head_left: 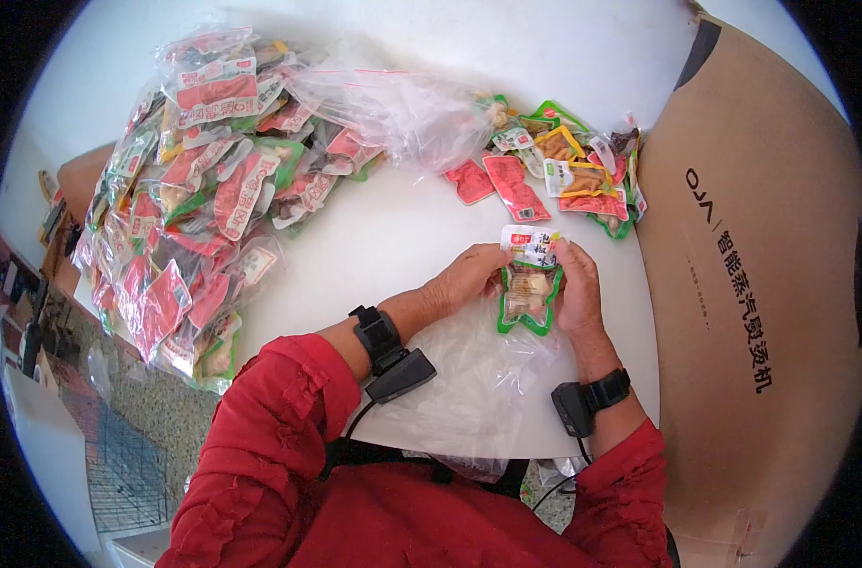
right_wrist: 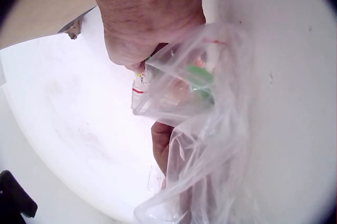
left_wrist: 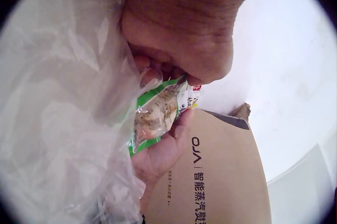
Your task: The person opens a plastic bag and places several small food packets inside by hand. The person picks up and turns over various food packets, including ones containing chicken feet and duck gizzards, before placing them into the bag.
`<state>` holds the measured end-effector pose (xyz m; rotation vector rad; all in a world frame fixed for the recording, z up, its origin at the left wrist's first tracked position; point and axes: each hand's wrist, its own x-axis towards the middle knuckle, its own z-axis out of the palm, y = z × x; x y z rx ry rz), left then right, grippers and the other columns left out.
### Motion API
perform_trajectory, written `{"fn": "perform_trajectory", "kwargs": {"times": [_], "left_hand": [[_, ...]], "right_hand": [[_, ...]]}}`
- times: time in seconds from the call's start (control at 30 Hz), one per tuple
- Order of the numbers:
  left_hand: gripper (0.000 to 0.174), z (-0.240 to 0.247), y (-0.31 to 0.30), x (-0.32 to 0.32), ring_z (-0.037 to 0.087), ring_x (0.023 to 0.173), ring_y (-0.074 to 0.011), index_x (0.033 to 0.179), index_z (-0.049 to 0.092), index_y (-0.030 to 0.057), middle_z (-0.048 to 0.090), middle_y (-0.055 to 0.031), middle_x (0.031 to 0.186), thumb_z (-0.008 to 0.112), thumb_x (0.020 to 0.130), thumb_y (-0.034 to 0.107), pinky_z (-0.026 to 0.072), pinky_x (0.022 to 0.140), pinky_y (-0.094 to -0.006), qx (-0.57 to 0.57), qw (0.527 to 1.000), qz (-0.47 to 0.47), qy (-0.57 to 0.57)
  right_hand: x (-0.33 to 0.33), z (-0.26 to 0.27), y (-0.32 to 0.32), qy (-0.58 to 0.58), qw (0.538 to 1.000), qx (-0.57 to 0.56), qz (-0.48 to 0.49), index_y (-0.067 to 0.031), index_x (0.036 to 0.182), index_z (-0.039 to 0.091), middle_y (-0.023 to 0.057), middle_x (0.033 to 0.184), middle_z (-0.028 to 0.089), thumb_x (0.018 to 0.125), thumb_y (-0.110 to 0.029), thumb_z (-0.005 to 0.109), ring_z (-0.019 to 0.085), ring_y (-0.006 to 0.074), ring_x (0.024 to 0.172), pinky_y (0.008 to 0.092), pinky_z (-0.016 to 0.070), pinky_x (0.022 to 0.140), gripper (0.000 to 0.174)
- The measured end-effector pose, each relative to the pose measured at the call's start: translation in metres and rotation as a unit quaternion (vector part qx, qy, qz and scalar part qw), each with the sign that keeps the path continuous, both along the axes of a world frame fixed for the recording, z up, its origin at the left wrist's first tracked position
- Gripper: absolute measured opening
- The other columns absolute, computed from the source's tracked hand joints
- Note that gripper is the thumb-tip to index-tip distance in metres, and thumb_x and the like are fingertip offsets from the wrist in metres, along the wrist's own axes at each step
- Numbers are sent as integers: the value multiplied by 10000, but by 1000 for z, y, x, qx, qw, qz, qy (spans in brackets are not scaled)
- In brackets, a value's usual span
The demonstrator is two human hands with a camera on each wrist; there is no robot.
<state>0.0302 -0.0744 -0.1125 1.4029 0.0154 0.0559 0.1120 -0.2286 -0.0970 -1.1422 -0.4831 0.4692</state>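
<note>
A small sealed food packet [head_left: 525, 295] with a green border, a white printed top and a clear window is held upright between both hands. My left hand [head_left: 470, 273] pinches its left edge near the top, while my right hand [head_left: 579, 289] grips the right edge. Pale chunks of food show through the window in the left wrist view, where the packet [left_wrist: 158, 111] lies against the right hand's fingers. A clear plastic bag [head_left: 469, 379] spreads on the white table below the hands. In the right wrist view the bag [right_wrist: 210, 140] overlaps the packet and part of the left hand.
Large clear bags [head_left: 204, 189] full of red, green and yellow packets are heaped on the left. Loose packets [head_left: 516, 189] lie at the back right, beside a tall cardboard box [head_left: 734, 246]. Another clear bag [head_left: 393, 104] lies at the back of the white table [head_left: 383, 227].
</note>
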Motion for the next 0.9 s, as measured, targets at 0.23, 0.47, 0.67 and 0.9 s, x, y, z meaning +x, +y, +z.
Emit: {"fn": "perform_trajectory", "kwargs": {"times": [0.23,0.47,0.67,0.9], "left_hand": [[311,4,1,-3,430,497,-77,743,533,40,467,-5,580,387,879,279,347,457,-231,15,999,-16,-23],[324,-1,1,0,431,497,-71,807,550,27,478,-3,607,383,881,294,344,451,-216,-19,999,-33,-19],[354,4,0,-1,440,501,-74,822,556,24,485,-11,614,377,884,323,359,459,-212,-20,999,-27,-4],[362,0,1,2,433,500,-82,812,551,18,482,-16,612,375,887,325,358,462,-221,-7,1000,-24,4]], "right_hand": [[1,-1,0,2,1000,-2,4,-21,882,585,23,828,590,867,-251,530,549,96,777,236,436,714,236],[0,1,0,30,1000,5,3,-8,894,576,40,837,589,866,-233,521,557,110,769,248,451,705,233],[0,1,0,22,1000,13,9,-1,917,571,47,849,593,867,-221,517,567,122,776,261,465,708,232],[2,-1,0,36,999,29,15,-2,927,571,56,870,601,869,-201,517,576,130,797,270,470,737,215]]}}
